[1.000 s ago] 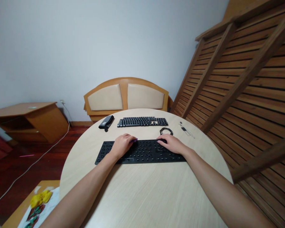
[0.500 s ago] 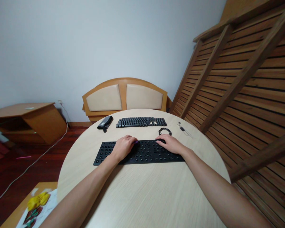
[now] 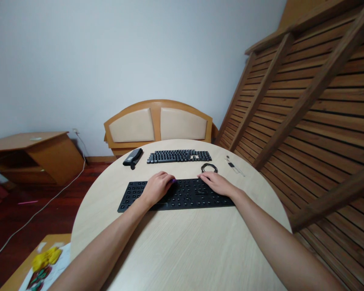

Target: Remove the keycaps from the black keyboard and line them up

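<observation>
In the head view, a black keyboard (image 3: 185, 198) without keycaps lies on the round table (image 3: 182, 246), its bare switches showing. My left hand (image 3: 159, 188) rests over its left middle part, fingers curled and closed. A small purple thing (image 3: 172, 180) shows at its fingertips; I cannot make out its kind. My right hand (image 3: 215, 182) lies on the right part near the far edge, fingers stretched out to the left, with nothing visible in them. Behind the keyboard are dark keycaps (image 3: 170, 156) in keyboard-like rows, with a pale gap right of the middle.
A coiled black cable (image 3: 209, 167) lies behind my right hand. Farther right is a thin wire tool (image 3: 234, 166) with a dark middle. A folded black pouch (image 3: 133, 157) lies at the back left. A slatted wooden panel (image 3: 291, 117) leans at the right.
The thumb and fingers of my right hand have come closer together, and the hand has shifted slightly left. My left hand stays in place over the keyboard. The view has moved slightly.
</observation>
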Tool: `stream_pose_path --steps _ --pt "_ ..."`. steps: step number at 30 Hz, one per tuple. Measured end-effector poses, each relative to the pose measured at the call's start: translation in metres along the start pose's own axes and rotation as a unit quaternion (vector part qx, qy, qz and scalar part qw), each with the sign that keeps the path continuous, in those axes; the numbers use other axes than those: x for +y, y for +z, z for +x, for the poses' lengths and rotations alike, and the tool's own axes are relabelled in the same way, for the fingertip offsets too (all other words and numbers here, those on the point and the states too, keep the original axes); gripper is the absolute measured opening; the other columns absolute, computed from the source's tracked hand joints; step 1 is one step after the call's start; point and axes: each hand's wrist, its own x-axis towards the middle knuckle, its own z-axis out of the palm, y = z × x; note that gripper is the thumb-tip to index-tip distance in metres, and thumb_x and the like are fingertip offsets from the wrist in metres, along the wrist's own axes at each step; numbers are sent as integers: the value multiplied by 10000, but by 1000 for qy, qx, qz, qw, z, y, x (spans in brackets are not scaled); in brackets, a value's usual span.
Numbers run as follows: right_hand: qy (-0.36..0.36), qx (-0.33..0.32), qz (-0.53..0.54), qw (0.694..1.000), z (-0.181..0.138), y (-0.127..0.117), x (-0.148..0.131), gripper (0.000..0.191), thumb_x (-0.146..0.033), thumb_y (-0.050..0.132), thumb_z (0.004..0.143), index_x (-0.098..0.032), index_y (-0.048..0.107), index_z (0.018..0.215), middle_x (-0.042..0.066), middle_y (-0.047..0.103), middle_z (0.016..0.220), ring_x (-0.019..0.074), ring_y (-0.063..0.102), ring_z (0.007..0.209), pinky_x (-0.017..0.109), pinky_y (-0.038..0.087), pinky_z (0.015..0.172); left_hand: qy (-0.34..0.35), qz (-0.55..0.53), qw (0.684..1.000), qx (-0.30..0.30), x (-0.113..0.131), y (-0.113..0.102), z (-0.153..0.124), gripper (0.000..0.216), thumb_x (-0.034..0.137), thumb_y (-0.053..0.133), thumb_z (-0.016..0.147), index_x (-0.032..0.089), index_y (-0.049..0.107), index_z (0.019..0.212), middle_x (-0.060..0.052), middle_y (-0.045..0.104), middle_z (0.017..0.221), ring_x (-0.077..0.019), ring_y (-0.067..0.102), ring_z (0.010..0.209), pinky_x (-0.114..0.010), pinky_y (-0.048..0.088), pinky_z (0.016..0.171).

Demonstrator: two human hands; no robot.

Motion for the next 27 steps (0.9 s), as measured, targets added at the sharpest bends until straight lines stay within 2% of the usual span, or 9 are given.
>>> stream_pose_path --steps 4,11,16,20,24,27 --pt "25 35 63 997 1 -1 6 342 -301 382 1006 -207 646 1203 89 703 1149 223 649 1068 390 486 968 4 -13 999 29 8 3 11 161 262 514 978 198 651 1031 -55 715 976 -204 615 944 -318 512 818" --pt "35 46 67 996 2 0 8 328 -213 419 977 -213 634 1225 77 718 1110 214 659 1058 389 496 971 95 45 994 -22 51 31 57 142 257 551 959 193 636 1053 -56 717 977 -217 610 943 -321 502 809" --pt "27 56 67 996 1 0 10 352 -187 399 973 -220 629 1237 84 711 1136 213 650 1098 379 498 984 95 49 992 -62 75 54 77 148 210 550 949 177 617 1078 -76 703 1086 -222 609 1009 -328 511 839" --pt "26 48 58 997 1 1 14 362 -179 392 975 -220 620 1253 90 714 1120 219 651 1087 393 493 984 77 41 994 -70 77 59 78 152 224 519 966 172 612 1075 -93 707 1065 -234 617 997 -345 524 832" --pt "22 35 43 998 1 4 15 380 -146 392 961 -210 614 1261 91 710 1131 207 661 1035 362 505 940 133 42 985 -98 73 52 77 137 162 516 957 179 628 1034 -82 709 1040 -220 622 1006 -322 520 839" --pt "28 26 31 999 1 4 16 386 -138 397 950 -205 619 1258 89 707 1143 204 660 1035 344 503 929 142 61 982 -112 75 48 77 147 144 498 960 165 622 1035 -95 706 1046 -225 631 997 -325 521 831"
